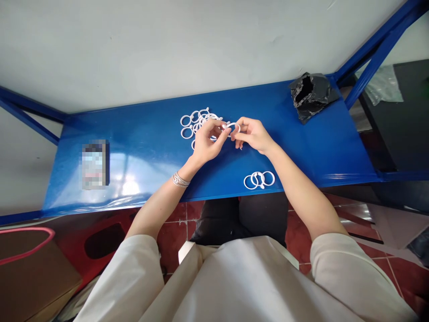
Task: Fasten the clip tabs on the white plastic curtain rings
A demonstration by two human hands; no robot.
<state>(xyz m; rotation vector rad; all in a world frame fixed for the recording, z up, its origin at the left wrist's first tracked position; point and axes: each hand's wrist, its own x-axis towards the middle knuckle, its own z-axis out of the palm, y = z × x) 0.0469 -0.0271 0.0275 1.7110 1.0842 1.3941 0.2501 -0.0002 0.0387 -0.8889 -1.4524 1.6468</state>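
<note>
"Finding legible writing anywhere?"
"Pixelated beyond reading: rectangular object (94, 165), left side of desk (150, 129)."
"Showing what grip?"
"Pinched over desk by fingers of left hand (209, 141) and right hand (252, 135) together: one white ring (234, 124)."
"Hard to make out?"
"Partly hidden behind left hand: pile of white rings (200, 120). Cut off at left edge: pink loop (31, 229)."

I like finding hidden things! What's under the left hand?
White rings peek out beside the left hand, on the blue table. Whatever the hand covers can't be seen.

left hand (207, 142) and right hand (254, 135) nearly meet, both pinching.
</note>
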